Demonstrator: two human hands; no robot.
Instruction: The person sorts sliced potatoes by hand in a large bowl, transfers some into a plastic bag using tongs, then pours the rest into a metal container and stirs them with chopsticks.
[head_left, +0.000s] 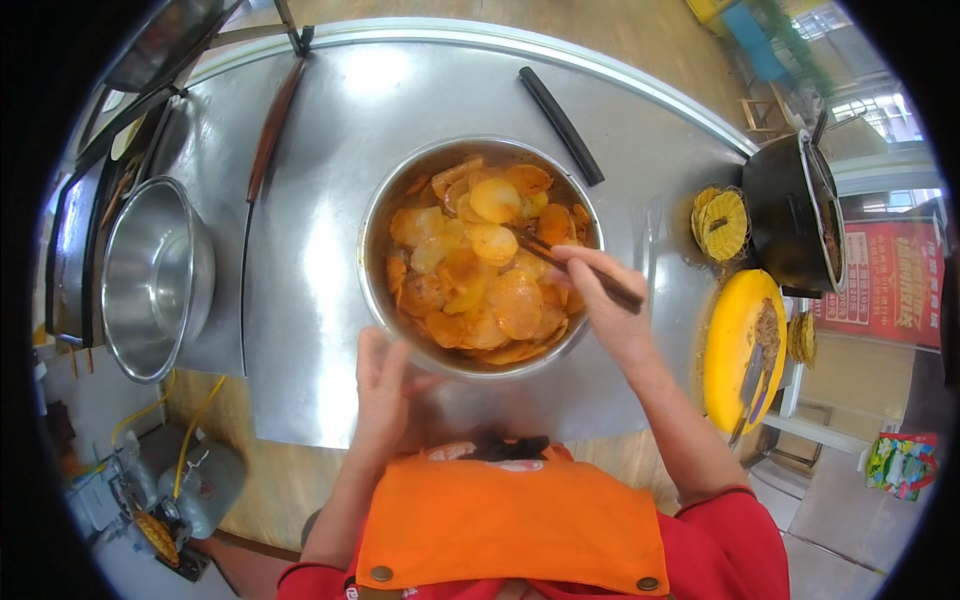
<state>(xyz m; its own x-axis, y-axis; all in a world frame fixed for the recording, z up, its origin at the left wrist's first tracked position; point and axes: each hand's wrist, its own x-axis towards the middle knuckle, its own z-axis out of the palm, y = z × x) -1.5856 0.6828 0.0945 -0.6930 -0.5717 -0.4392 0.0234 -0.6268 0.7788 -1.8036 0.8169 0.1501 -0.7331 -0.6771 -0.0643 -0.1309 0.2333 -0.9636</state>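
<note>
Before me a stainless steel bowl stands on the metal table, full of thin round slices of what looks like potato, coated in reddish-orange seasoning. My right hand grips a pair of dark chopsticks over the bowl's right side. Their tips are down among the slices, beside a paler one. With my left hand I hold the bowl's near left rim, the thumb by the edge and the other fingers along the outside wall, partly hidden.
A second metal bowl stands left, beside a long wooden handle. Behind the full bowl lies a black bar. To the right are yellow woven pieces, a black pot and a yellow cutting board bearing a knife and brown mince.
</note>
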